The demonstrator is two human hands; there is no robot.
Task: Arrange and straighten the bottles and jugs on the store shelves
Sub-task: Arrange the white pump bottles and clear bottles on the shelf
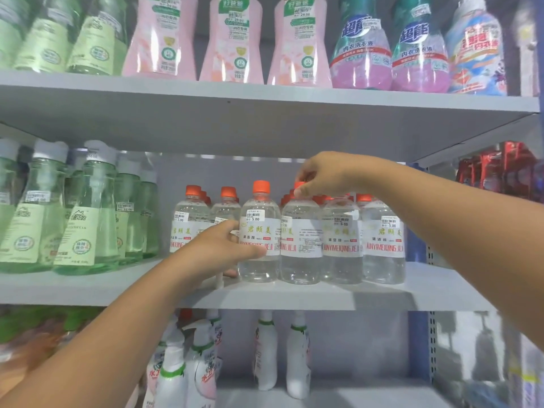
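Several clear bottles with orange caps and white labels stand in rows on the middle shelf. My left hand wraps the side of one front-row clear bottle, thumb across its label. My right hand comes from above and pinches the orange cap of the neighbouring clear bottle, whose label is turned partly sideways. Two further front bottles stand to the right, upright, labels facing out.
Green bottles crowd the left of the middle shelf. Pink bottles and blue-and-purple bottles fill the top shelf. White spray bottles stand on the lower shelf. Red packs hang at the right.
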